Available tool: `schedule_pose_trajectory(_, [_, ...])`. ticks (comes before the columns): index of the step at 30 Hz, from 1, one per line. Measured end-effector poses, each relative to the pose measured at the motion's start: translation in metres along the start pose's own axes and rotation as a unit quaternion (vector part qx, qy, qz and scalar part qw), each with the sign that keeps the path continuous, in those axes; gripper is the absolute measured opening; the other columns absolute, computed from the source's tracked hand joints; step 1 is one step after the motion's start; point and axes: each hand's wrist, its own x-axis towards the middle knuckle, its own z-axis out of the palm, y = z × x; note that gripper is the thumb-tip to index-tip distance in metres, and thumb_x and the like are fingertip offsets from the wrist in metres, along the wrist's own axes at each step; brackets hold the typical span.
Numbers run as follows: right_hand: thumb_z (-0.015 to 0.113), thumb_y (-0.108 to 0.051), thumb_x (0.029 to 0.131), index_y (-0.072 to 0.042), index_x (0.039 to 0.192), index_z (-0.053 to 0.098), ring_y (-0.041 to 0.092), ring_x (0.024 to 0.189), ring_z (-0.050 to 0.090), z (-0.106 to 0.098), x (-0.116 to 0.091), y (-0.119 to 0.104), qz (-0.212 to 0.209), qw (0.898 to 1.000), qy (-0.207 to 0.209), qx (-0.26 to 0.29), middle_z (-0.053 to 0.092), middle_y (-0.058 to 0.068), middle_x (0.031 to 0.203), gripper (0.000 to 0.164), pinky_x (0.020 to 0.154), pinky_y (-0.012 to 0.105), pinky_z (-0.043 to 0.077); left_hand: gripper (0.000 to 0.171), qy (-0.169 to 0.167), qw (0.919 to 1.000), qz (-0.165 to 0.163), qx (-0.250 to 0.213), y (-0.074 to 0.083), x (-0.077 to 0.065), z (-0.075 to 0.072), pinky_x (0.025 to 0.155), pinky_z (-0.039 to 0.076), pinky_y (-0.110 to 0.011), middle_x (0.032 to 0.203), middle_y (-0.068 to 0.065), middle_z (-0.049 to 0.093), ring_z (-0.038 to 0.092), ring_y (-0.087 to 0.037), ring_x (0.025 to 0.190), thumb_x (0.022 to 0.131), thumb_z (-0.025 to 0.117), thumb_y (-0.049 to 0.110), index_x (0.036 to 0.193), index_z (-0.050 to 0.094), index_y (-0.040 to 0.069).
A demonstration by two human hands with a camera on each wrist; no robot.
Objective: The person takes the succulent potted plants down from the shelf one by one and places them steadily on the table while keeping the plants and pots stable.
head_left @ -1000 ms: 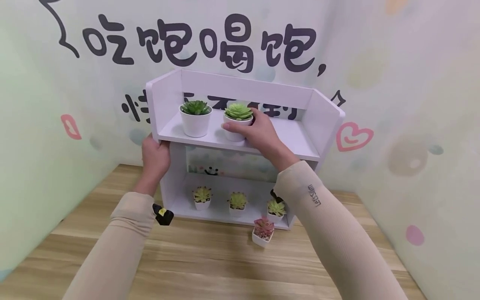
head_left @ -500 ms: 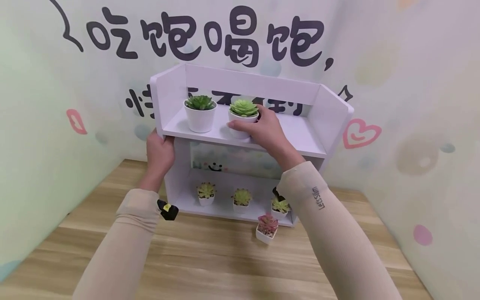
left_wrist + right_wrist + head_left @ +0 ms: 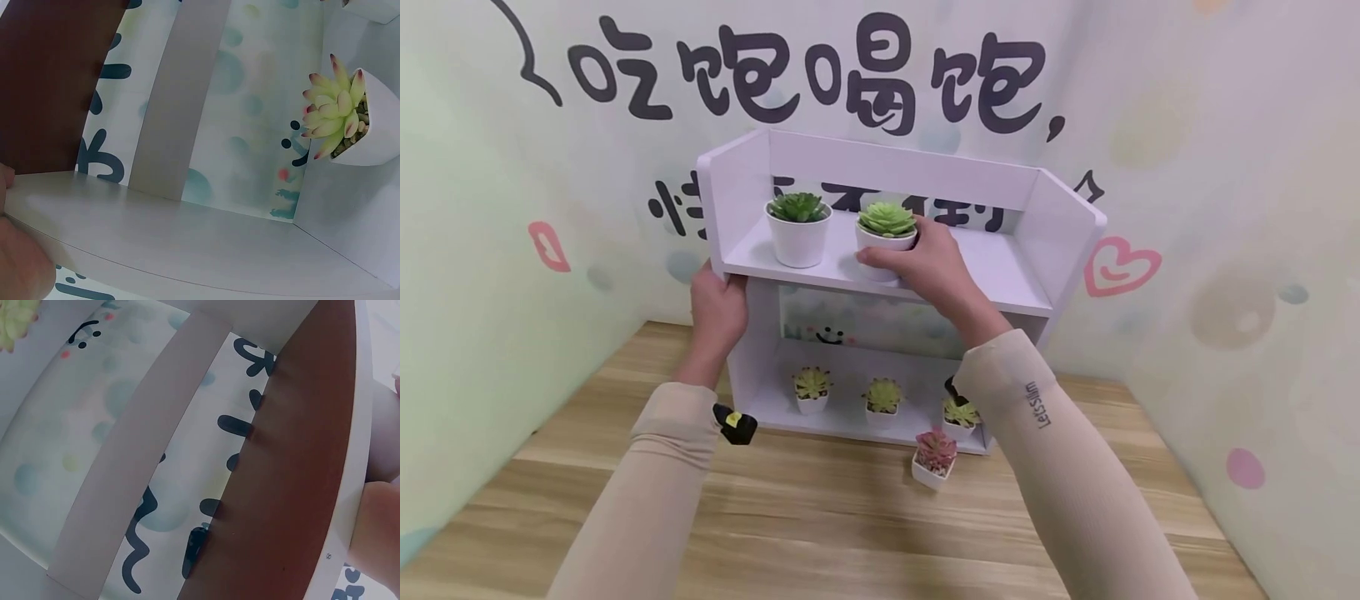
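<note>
Light-green succulent (image 3: pixel 887 219) with layered, pointed leaves sits in a smooth round white pot (image 3: pixel 877 242) on the upper board of the white shelf (image 3: pixel 1052 242), in the head view. The right hand (image 3: pixel 938 262) has its fingers curved around this pot; the left hand (image 3: pixel 720 308) grips the shelf's left side. Beside the pot stands a dark-green plant (image 3: pixel 797 207), below are three small yellow-green plants (image 3: pixel 882 395), and a reddish plant (image 3: pixel 936 452) stands on the wood-grained desk (image 3: pixel 805 517). Large black characters decorate the wall (image 3: pixel 1217 167). The left wrist view shows a red-tipped plant (image 3: pixel 331 115) with pebbles. In the right wrist view, the board's underside (image 3: pixel 281 456) is brown; the fingers' hold cannot be told there.
</note>
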Motion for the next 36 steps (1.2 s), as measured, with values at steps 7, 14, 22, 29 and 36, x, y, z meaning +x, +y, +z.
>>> schedule_pose_trajectory(7, [0.084,-0.035,0.079,-0.013,0.140,0.054,0.019,0.113,0.057,0.001,0.002,0.001,-0.003,1.000,-0.009,0.021,0.062,0.005,0.131,0.071,0.101,0.038,0.048,0.040,-0.005,0.9999,-0.012,-0.004,0.001,0.001,-0.002,0.095,0.048,-0.045,0.130,-0.022,0.066,0.061,-0.030,0.112,0.107,0.043,0.023,0.132,0.059,-0.004])
schedule_pose_trajectory(14, [0.086,-0.034,0.077,-0.013,0.149,0.042,0.018,0.130,0.050,-0.001,0.007,0.001,0.011,0.999,-0.016,0.036,0.053,0.005,0.146,0.087,0.116,0.038,0.039,0.035,0.010,0.9999,0.004,0.000,0.001,0.001,-0.003,0.090,0.046,-0.041,0.126,-0.026,0.067,0.061,-0.032,0.107,0.106,0.044,0.016,0.126,0.061,-0.008])
schedule_pose_trajectory(22, [0.080,-0.056,0.078,-0.017,0.147,0.046,0.018,0.129,0.049,0.006,0.008,-0.004,0.021,0.999,0.013,0.043,0.052,0.003,0.145,0.086,0.114,0.040,0.040,0.037,0.008,0.9999,0.004,-0.007,-0.001,0.001,-0.004,0.091,0.046,-0.039,0.128,-0.025,0.066,0.062,-0.030,0.110,0.106,0.044,0.018,0.128,0.060,-0.007])
schedule_pose_trajectory(29, [0.079,-0.055,0.079,-0.016,0.143,0.050,0.018,0.125,0.051,0.009,0.009,-0.005,0.035,0.998,0.016,0.042,0.054,0.003,0.141,0.081,0.112,0.039,0.043,0.038,0.009,0.9998,-0.003,-0.016,-0.003,0.000,-0.004,0.099,0.047,-0.047,0.131,-0.025,0.065,0.062,-0.030,0.116,0.106,0.045,0.019,0.130,0.059,-0.007])
schedule_pose_trajectory(36, [0.078,-0.050,0.081,-0.015,0.136,0.053,0.019,0.120,0.053,0.004,0.006,-0.003,0.015,0.999,0.013,0.038,0.056,0.005,0.135,0.070,0.109,0.039,0.044,0.038,0.008,0.9997,-0.006,-0.021,-0.001,-0.001,0.000,0.087,0.042,-0.030,0.128,-0.022,0.067,0.059,-0.024,0.105,0.106,0.045,0.021,0.129,0.061,-0.006])
